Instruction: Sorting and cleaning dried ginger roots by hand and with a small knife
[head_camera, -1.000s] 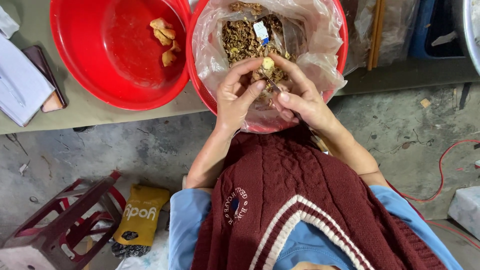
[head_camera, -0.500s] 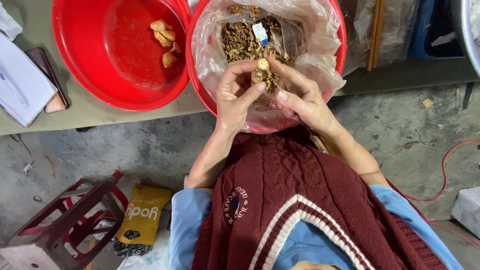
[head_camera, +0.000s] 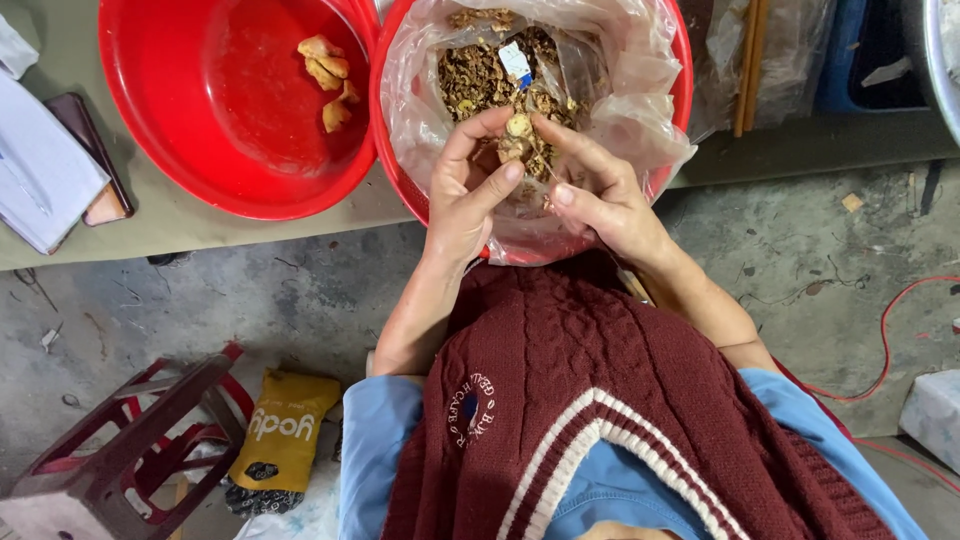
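I watch from above. Left hand (head_camera: 465, 195) and right hand (head_camera: 600, 195) meet over bag-lined red basin (head_camera: 680, 90); fingers of both narrow, pinching one small pale knobby piece (head_camera: 517, 128) between fingertips. Piece sits just above brown dried heap (head_camera: 480, 75) inside clear plastic liner (head_camera: 630, 120) — held there, I judge, so crumbs drop back into bag. Second red basin (head_camera: 150, 120) just beside, on left, holds few larger tan pieces (head_camera: 328, 75), kept apart from heap. Both basins rest on table edge (head_camera: 200, 235). Red stool (head_camera: 130, 440) on floor below.
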